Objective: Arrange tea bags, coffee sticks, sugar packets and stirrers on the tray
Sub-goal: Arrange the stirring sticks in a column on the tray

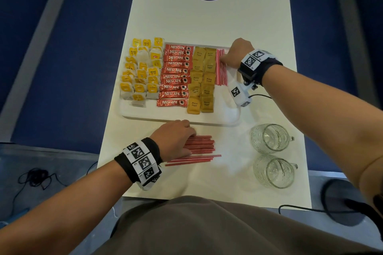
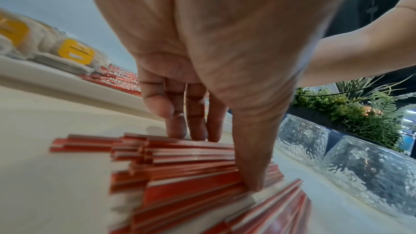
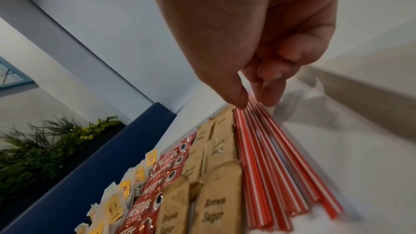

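Left hand (image 1: 176, 136) presses near tabletop stirrers (image 1: 202, 145), grip spread; right hand (image 1: 236, 53), grip clamped, pinches far ends of tray stirrers (image 1: 221, 68).

Ten coffee sticks (image 1: 175, 74), ten sugar packets (image 1: 204, 78), two glass mugs (image 1: 269, 137), one tray (image 1: 186, 119)

Left hand (image 1: 173, 138) palm down, fingers (image 2: 195, 113) straight, thumb pressing on loose stirrers (image 1: 202, 145). Right arm stretched forward; right hand (image 1: 238, 51) curled, thumb and fingertips pinching tray stirrers (image 1: 221, 72).
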Tool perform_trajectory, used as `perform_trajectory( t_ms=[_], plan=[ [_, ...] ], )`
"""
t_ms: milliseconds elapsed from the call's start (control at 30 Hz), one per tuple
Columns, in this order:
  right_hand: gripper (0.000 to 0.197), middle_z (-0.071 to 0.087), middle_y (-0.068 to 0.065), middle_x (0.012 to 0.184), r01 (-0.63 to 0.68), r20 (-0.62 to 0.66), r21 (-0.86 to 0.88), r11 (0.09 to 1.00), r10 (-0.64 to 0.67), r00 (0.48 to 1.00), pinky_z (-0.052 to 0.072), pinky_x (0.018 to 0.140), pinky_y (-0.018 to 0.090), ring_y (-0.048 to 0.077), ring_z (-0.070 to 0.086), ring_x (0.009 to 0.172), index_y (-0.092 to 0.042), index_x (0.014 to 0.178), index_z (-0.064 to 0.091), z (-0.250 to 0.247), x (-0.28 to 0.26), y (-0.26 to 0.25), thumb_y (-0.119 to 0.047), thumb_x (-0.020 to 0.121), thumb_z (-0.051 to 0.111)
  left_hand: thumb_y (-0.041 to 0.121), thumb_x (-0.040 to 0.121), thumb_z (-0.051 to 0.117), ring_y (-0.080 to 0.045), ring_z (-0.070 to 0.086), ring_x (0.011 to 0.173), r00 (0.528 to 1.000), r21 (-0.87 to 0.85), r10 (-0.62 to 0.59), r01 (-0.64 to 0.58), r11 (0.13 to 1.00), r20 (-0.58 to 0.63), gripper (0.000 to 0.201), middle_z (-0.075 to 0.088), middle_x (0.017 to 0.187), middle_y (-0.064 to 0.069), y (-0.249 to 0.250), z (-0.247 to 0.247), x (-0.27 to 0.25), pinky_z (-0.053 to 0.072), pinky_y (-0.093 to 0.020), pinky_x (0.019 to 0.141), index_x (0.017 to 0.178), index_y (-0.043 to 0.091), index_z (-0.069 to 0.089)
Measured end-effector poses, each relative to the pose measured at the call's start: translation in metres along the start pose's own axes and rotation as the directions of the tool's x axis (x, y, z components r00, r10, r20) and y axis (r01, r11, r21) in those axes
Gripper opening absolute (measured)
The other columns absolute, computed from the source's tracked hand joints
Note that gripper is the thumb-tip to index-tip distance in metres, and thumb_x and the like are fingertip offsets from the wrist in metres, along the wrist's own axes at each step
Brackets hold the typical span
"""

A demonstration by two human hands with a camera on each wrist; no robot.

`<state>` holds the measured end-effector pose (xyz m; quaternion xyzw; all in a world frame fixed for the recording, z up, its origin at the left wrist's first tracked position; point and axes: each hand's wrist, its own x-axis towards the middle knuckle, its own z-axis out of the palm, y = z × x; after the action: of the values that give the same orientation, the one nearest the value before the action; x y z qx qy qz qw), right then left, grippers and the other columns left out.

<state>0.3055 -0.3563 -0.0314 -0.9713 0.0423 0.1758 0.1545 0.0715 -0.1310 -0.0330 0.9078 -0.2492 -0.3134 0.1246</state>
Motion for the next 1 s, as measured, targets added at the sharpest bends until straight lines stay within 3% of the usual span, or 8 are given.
perform_trajectory(
  t_ms=[200, 300, 400, 500, 567, 700, 833, 1000],
  plan=[
    [0.042, 0.044, 0.001, 0.052, 0.073, -0.038, 0.021, 0.997, -0.072, 0.997, 0.042, 0.049, 0.027, 0.017, 0.041, 0.047, -0.015, 0.058, 0.044, -0.012, -0.029, -0.004, -0.031, 0.094, 0.061, 0.051, 0.086, 0.069, -0.017, 0.053, 0.1, 1.0, 0.005, -0.013, 0.013, 1.0, -0.015, 0.049, 0.055, 0.114, 0.004, -0.003, 0.0, -0.005, 0.045, -0.03, 0.084, 0.127, 0.026, 0.059],
    [0.04, 0.059, 0.009, 0.061, 0.17, -0.015, 0.09, 0.981, -0.17, 0.985, 0.049, 0.056, 0.028, 0.017, 0.048, 0.052, -0.01, 0.065, 0.06, -0.018, -0.059, -0.011, -0.033, 0.097, 0.059, 0.048, 0.088, 0.069, -0.017, 0.053, 0.101, 1.0, -0.006, -0.027, 0.027, 1.0, -0.015, 0.046, 0.054, 0.113, 0.005, -0.003, 0.0, -0.007, 0.046, -0.031, 0.084, 0.127, 0.027, 0.058],
    [0.03, 0.073, 0.0, 0.079, 0.267, 0.013, 0.166, 0.949, -0.273, 0.962, 0.047, 0.055, 0.016, 0.01, 0.061, 0.06, -0.013, 0.087, 0.076, -0.019, -0.1, -0.017, -0.035, 0.1, 0.06, 0.044, 0.088, 0.069, -0.016, 0.055, 0.103, 0.999, -0.042, -0.034, 0.033, 0.999, -0.025, 0.045, 0.054, 0.113, 0.006, -0.001, 0.0, -0.007, 0.047, -0.032, 0.085, 0.13, 0.031, 0.058],
    [0.026, 0.069, -0.009, 0.1, 0.381, 0.046, 0.221, 0.898, -0.4, 0.915, 0.042, 0.068, 0.009, 0.007, 0.064, 0.087, -0.018, 0.114, 0.074, -0.014, -0.141, -0.024, -0.036, 0.1, 0.062, 0.041, 0.089, 0.069, -0.018, 0.056, 0.102, 0.999, -0.045, -0.042, 0.041, 0.998, -0.021, 0.043, 0.055, 0.112, 0.005, -0.002, 0.002, -0.007, 0.048, -0.033, 0.084, 0.129, 0.029, 0.059],
    [0.029, 0.069, -0.009, 0.105, 0.445, 0.075, 0.214, 0.87, -0.469, 0.88, 0.038, 0.07, 0.008, 0.004, 0.06, 0.088, -0.018, 0.12, 0.072, -0.006, -0.161, -0.024, -0.037, 0.099, 0.063, 0.04, 0.089, 0.069, -0.019, 0.057, 0.103, 0.998, -0.049, -0.052, 0.051, 0.998, -0.023, 0.04, 0.055, 0.112, 0.005, -0.002, 0.002, -0.006, 0.048, -0.034, 0.084, 0.127, 0.029, 0.06],
    [0.031, 0.07, -0.01, 0.109, 0.52, 0.188, 0.1, 0.848, -0.529, 0.827, 0.042, 0.069, 0.017, -0.002, 0.054, 0.079, -0.023, 0.122, 0.071, 0.021, -0.189, -0.017, -0.041, 0.097, 0.064, 0.038, 0.092, 0.067, -0.02, 0.058, 0.105, 0.996, -0.048, -0.075, 0.073, 0.996, -0.045, 0.034, 0.058, 0.112, 0.004, -0.001, 0.005, -0.005, 0.044, -0.032, 0.081, 0.124, 0.03, 0.063],
    [0.034, 0.067, -0.007, 0.115, 0.533, 0.281, -0.019, 0.846, -0.507, 0.815, 0.049, 0.081, 0.03, 0.015, 0.062, 0.101, -0.025, 0.126, 0.067, 0.045, -0.212, -0.008, -0.042, 0.097, 0.063, 0.033, 0.093, 0.066, -0.019, 0.058, 0.103, 0.993, -0.08, -0.096, 0.091, 0.993, -0.065, 0.031, 0.06, 0.108, 0.005, 0.0, 0.006, -0.007, 0.044, -0.032, 0.08, 0.124, 0.029, 0.066],
    [0.025, 0.06, -0.004, 0.106, 0.535, 0.282, -0.08, 0.841, -0.495, 0.822, 0.047, 0.07, 0.033, 0.021, 0.063, 0.091, -0.025, 0.113, 0.068, 0.071, -0.228, 0.0, -0.039, 0.092, 0.067, 0.029, 0.093, 0.064, -0.02, 0.058, 0.098, 0.99, -0.1, -0.122, 0.114, 0.988, -0.073, 0.026, 0.06, 0.103, 0.004, 0.0, 0.006, -0.01, 0.048, -0.038, 0.081, 0.118, 0.027, 0.069]
  ],
)
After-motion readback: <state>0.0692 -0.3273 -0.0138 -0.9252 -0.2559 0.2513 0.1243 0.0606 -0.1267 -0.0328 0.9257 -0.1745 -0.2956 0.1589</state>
